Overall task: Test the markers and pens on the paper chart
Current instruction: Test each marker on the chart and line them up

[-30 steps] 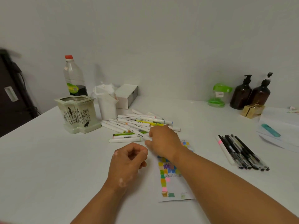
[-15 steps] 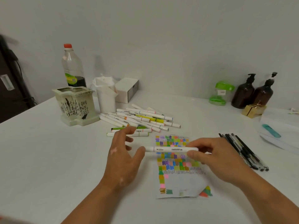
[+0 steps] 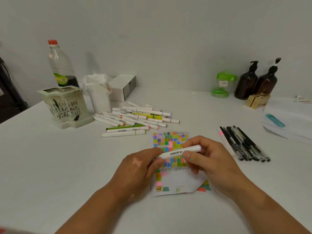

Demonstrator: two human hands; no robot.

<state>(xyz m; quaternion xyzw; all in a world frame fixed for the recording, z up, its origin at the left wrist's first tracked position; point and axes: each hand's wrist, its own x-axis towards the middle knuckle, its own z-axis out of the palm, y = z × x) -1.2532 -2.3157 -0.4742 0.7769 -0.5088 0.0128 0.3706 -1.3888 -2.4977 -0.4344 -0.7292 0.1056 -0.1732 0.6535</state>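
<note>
Marker (image 3: 177,152), white, held over paper chart (image 3: 170,137) at lower centre: left hand (image 3: 136,168) pinched its left end, right hand (image 3: 209,159) gripped barrel nr cap.

We count one paper chart (image 3: 179,183), one held marker (image 3: 176,152), two brown pump bottles (image 3: 246,85) and one clear bottle (image 3: 59,65). One ceramic pot (image 3: 67,107), one white box (image 3: 121,86) — the marker pile (image 3: 138,117) and black pens (image 3: 243,142) overlap too much to tally.

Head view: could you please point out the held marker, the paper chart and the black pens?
white marker (image 3: 177,152), head view, printed barrel.
paper chart (image 3: 182,180), head view, blank lower area.
black pens (image 3: 243,143), head view, barrels' middle.
</note>
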